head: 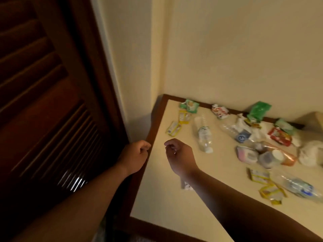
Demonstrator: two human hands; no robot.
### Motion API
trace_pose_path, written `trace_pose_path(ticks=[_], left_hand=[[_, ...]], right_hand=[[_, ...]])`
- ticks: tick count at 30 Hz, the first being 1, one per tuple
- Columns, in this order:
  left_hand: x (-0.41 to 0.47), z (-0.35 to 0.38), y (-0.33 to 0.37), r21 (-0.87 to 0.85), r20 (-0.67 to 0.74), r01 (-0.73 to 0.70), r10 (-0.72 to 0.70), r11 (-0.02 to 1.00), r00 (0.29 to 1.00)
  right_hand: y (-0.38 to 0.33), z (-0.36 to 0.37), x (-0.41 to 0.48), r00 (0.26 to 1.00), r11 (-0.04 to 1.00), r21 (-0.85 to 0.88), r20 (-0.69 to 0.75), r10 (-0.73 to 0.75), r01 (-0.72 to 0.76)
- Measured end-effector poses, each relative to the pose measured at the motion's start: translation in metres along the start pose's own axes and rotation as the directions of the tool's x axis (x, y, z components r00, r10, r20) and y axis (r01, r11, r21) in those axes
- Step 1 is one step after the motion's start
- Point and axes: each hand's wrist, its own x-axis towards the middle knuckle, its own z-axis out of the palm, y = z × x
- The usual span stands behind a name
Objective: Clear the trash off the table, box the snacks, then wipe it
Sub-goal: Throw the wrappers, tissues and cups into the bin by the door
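A cream table [174,198] with a brown wooden rim stands in a room corner, littered with trash. An empty clear bottle [203,134] lies on its side near the middle. Yellow wrappers [173,128] lie at the far left, green packets [189,105] and a red-and-white packet [219,110] along the wall. My left hand [136,154] hovers over the table's left rim, fingers loosely curled, holding nothing. My right hand [180,154] hangs above the tabletop just left of the bottle, fingers loosely curled and empty.
More litter fills the right: a second crushed bottle [234,131], a red wrapper [279,137], white tissue [311,152], an orange-wrapped bottle [274,154], a clear bottle [298,187] and yellow wrappers [269,191]. A dark louvred door [43,102] stands on the left.
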Motion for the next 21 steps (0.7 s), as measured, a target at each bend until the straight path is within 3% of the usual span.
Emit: trace_pose_path(ticks=[6, 10, 12, 16, 18, 21], left_hand=[[0.069, 0.072, 0.059, 0.130, 0.086, -0.045, 0.034, 0.991, 0.996], [0.115, 0.108, 0.074, 0.358, 0.111, -0.044, 0.005, 0.933, 0.994], [0.138, 0.126, 0.082, 0.457, 0.117, -0.049, -0.006, 0.888, 0.993], [0.168, 0.147, 0.097, 0.592, 0.144, 0.010, -0.118, 0.806, 0.982], [0.183, 0.157, 0.103, 0.620, 0.132, 0.040, -0.154, 0.784, 0.979], [0.207, 0.164, 0.108, 0.642, 0.127, 0.067, -0.191, 0.764, 0.973]], right_hand=[[0.081, -0.093, 0.040, 0.979, 0.990, -0.124, -0.200, 0.048, -0.074], [0.139, -0.143, 0.057, 0.939, 0.898, -0.333, -0.283, 0.195, -0.287], [0.163, -0.164, 0.064, 0.898, 0.782, -0.444, -0.267, 0.350, -0.437], [0.190, -0.177, 0.073, 0.812, 0.630, -0.559, -0.146, 0.565, -0.540], [0.202, -0.176, 0.078, 0.794, 0.610, -0.584, -0.104, 0.598, -0.536], [0.211, -0.173, 0.085, 0.833, 0.599, -0.658, -0.080, 0.547, -0.456]])
